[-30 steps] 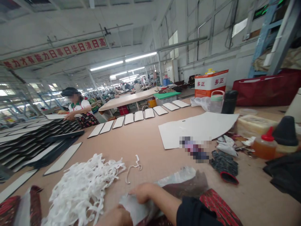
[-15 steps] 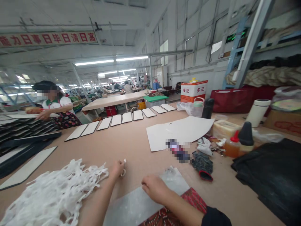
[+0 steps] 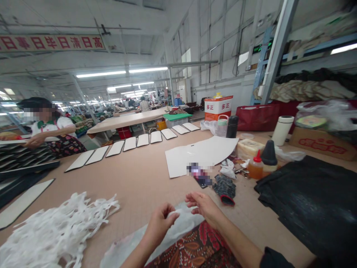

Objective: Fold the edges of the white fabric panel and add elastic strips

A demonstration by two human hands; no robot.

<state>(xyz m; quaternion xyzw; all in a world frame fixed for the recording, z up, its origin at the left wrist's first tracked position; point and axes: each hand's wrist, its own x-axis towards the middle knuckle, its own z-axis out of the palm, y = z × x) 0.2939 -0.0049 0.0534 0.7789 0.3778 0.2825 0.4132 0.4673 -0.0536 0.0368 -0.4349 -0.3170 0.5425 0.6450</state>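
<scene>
My left hand [image 3: 161,223] is closed in a pinch on a small white strip whose end shows at the fingertips. Just to its right, my right hand [image 3: 203,206] is held with its fingers apart and nothing visible in them. Both hands are over a translucent sheet [image 3: 125,243] lying on the table. Below them lies a dark fabric with red and orange leaf patterns [image 3: 189,245]. A heap of white strips [image 3: 52,230] spreads over the table at the lower left.
White dark-edged panels [image 3: 129,144] line the far side of the brown table [image 3: 134,178]. A white sheet [image 3: 198,152], a grey glove [image 3: 224,188], a red-capped bottle [image 3: 255,166] and black material [image 3: 312,197] lie ahead and right. A person [image 3: 47,126] stands at far left.
My left hand has moved right, close to my right hand, bringing the white strip. My right hand has opened its fingers. The view has turned slightly right, and more patterned fabric shows.
</scene>
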